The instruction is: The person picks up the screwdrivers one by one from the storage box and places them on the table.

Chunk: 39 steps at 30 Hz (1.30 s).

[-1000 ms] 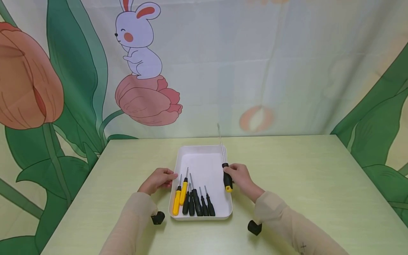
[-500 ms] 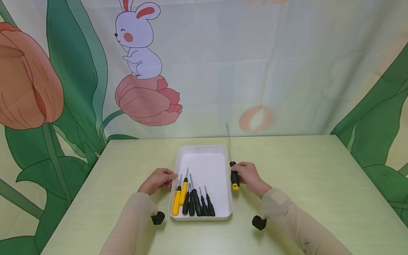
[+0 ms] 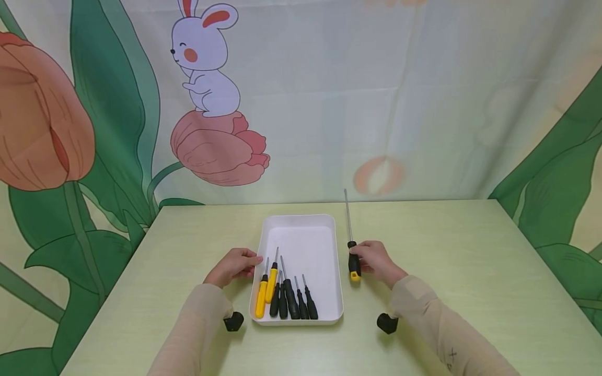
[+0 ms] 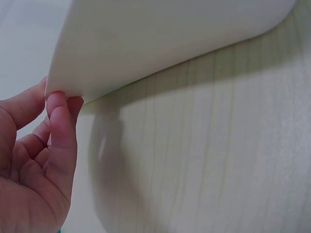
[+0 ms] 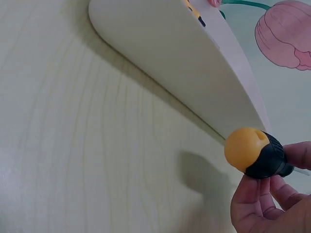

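Altogether you have eight screwdrivers: two yellow screwdrivers [image 3: 261, 300] and five black screwdrivers [image 3: 291, 302] lie in one white tray [image 3: 312, 237], and the fingers of your right hand [image 3: 378, 261] pinch one black-and-yellow screwdriver [image 3: 354, 267] just right of it. Your left hand [image 3: 234, 266] pinches the tray's rim. From your right wrist, the held shaft is mostly hidden.

Apparently a staged indoor workspace: cartoon-printed cloth backdrop [image 3: 301, 104] behind a pale wood-grain table [image 3: 447, 245]

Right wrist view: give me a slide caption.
Right fingers hold a screwdriver above the table, beside the tray.
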Tool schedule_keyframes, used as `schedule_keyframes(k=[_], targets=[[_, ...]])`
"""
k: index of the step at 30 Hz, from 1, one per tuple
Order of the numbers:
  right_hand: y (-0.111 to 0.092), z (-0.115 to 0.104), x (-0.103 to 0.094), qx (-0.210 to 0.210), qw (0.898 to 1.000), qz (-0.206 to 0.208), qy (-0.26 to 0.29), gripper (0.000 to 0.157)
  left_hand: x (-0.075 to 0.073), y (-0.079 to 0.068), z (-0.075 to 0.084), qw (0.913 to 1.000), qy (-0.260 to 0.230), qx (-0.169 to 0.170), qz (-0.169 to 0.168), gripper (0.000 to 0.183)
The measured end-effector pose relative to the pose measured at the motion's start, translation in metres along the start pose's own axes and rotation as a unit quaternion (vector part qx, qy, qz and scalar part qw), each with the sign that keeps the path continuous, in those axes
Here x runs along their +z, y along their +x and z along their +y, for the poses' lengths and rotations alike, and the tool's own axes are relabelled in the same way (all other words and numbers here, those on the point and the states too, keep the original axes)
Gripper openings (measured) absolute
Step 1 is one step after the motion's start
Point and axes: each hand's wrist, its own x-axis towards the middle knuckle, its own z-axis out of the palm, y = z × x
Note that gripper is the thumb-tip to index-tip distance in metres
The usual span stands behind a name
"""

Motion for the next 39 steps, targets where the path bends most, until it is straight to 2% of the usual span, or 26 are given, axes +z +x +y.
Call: schedule_keyframes(k=[12, 20, 26, 39], targets=[[0.01, 0.005, -0.006, 0.027, 0.999, 0.009, -0.037, 0.027, 0.001, 0.0, 0.0, 1.0, 0.002, -0.003, 0.004, 0.036], [0.022, 0.012, -0.008, 0.025, 0.999, 0.002, -0.029, 0.024, 0.0, 0.0, 0.0, 1.0, -0.001, -0.006, 0.003, 0.035], [0.018, 0.006, -0.004, 0.039, 0.998, 0.021, -0.051, 0.023, 0.0, -0.001, 0.001, 1.0, 0.0, -0.005, 0.002, 0.034], [0.018, 0.001, 0.0, 0.052, 0.995, 0.034, -0.08, 0.024, 0.0, -0.002, 0.002, 1.0, -0.006, -0.006, 0.001, 0.033]])
